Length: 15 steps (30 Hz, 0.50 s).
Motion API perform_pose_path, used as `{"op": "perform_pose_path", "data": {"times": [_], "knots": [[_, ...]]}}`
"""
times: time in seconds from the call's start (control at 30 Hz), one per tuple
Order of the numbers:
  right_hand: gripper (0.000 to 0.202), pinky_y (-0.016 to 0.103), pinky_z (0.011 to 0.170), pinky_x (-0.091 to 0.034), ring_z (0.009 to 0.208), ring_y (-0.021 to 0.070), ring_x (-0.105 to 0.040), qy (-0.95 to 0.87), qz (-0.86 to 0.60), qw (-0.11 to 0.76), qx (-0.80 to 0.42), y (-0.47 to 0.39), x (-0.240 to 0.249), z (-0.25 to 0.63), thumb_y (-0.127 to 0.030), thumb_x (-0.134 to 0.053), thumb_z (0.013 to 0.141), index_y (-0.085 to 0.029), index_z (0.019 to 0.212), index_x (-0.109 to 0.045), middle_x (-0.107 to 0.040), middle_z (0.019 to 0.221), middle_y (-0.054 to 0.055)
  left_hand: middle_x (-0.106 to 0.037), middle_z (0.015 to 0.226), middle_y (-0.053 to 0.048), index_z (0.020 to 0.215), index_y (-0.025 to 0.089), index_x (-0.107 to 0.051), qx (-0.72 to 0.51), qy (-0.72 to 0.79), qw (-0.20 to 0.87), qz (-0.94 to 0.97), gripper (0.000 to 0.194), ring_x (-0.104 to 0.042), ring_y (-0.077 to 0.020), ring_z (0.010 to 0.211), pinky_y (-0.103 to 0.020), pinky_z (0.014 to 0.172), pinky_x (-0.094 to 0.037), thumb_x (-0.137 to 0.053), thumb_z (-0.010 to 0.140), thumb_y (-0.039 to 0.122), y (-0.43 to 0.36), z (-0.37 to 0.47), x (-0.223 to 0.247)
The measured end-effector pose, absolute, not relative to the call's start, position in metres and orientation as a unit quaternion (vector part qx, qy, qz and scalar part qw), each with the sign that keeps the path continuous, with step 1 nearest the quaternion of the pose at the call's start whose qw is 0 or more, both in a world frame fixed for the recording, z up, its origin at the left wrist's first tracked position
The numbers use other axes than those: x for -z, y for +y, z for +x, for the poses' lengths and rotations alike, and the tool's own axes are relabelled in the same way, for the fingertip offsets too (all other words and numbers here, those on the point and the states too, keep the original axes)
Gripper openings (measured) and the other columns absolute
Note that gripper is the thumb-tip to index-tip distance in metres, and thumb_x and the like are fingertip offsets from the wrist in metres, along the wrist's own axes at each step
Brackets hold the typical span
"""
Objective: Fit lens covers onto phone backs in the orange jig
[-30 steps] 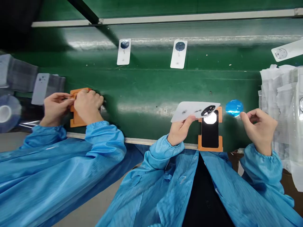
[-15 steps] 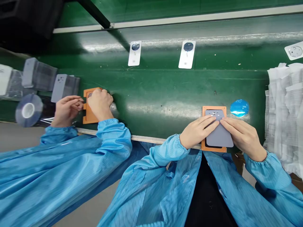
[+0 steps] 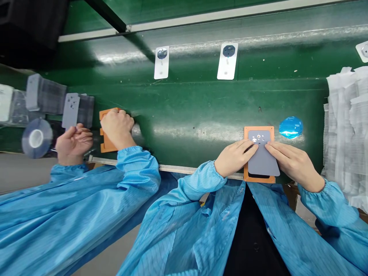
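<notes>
A grey phone back panel (image 3: 262, 159) with small holes near its top lies over an orange frame (image 3: 273, 135) at the bench's front edge. It sits a little askew, its lower right corner past the frame's side. My left hand (image 3: 235, 156) grips the panel's left side near the holes, fingers pressed together. On the opposite side my right hand (image 3: 297, 163) holds the panel's right edge between thumb and fingers. A dark strip of the frame's inside shows below the panel. Beyond my right hand lies a round blue film piece (image 3: 291, 127).
At left, a co-worker's hand (image 3: 117, 128) covers part of another orange frame (image 3: 107, 143). Near them are stacked grey panels (image 3: 70, 111) and a tape roll (image 3: 36, 138). White phone-shaped plates (image 3: 227, 67) lie at the back. White layered sheets (image 3: 345, 142) stand at right.
My fingers have shifted slightly on the panel, showing more of its holes. The co-worker's left hand has moved down and left, its fingers loosely curled. The view has shifted slightly.
</notes>
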State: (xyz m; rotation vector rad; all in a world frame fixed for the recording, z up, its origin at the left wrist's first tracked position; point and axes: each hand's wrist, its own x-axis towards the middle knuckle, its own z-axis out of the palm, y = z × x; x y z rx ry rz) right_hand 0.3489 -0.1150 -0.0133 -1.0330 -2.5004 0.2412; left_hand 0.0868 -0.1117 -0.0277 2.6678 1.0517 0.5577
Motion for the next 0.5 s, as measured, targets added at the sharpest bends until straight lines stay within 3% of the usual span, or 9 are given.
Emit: {"op": "perform_pose_path", "data": {"times": [0.17,0.33,0.5], "knots": [[0.046,0.047,0.106,-0.059,0.127,0.0269,-0.065,-0.905,-0.376,0.184,-0.082,-0.107,0.02,0.347,-0.004,-0.047,0.099,-0.018,0.141,-0.06,-0.067,0.138,0.011,-0.06,0.143,-0.022,0.133,0.012,-0.058,-0.146,0.379,0.113,0.907,0.033,-0.054,-0.031,0.142,-0.048,0.112,-0.051,-0.046,0.102,0.016,-0.103,0.088,0.035],[0.054,0.06,0.118,-0.043,0.147,0.0344,-0.044,-0.91,-0.385,0.126,-0.094,-0.107,0.027,0.335,-0.007,-0.044,0.1,-0.011,0.155,-0.044,-0.051,0.154,0.019,-0.045,0.156,-0.028,0.13,0.009,-0.058,-0.114,0.371,0.114,0.914,0.035,-0.034,-0.0366,0.154,-0.057,0.122,-0.039,-0.05,0.096,0.012,-0.1,0.096,0.042],[0.062,0.058,0.122,-0.038,0.151,0.0337,-0.039,-0.902,-0.406,0.103,-0.099,-0.118,0.025,0.329,-0.009,-0.043,0.1,-0.01,0.161,-0.032,-0.044,0.159,0.019,-0.038,0.161,-0.029,0.135,0.008,-0.053,-0.119,0.384,0.126,0.907,0.044,-0.028,-0.0385,0.156,-0.062,0.123,-0.034,-0.05,0.092,0.009,-0.114,0.099,0.045]]}}
